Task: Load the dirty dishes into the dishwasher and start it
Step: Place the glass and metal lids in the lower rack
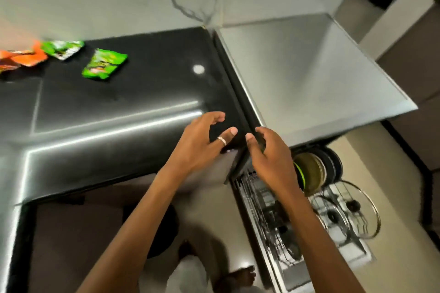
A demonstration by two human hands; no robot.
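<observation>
**Both hands empty at the counter corner, rack drawn out below**

Poised above the front corner of the glossy black stone countertop (142, 93), right at the dark gap between it and the silver, flat-topped metal dishwasher (309, 74). Left hand (204, 140) over the black edge, fingers loosely curled, thumb out, gripping nothing; pale ring on one digit. Right hand (271, 159) just beside it, the two thumb tips near but apart, fingers bent loosely over the dishwasher's near corner, holding nothing that shows. Contact with that edge: cannot tell through the blur.

Below the right forearm, drawn out past the dishwasher's front edge: grey wire rack (262, 200), partly loaded.
- Standing on edge at its far end, tucked under the steel top: one round olive plate with a bright green rim (309, 171).
- Behind that, packed close: what looks like two dark plates (333, 164).
- Tilted toward the rack's right side: two round glass lids with black knobs (362, 219), overlapping.

Beige floor (392, 185) showing to the right of the rack; one bare foot (242, 276) just left of its near end.

Far left on the counter, well apart from both hands: two crinkled green snack packets (104, 64), plus orange packets (21, 57) at the frame edge, number unclear.
</observation>
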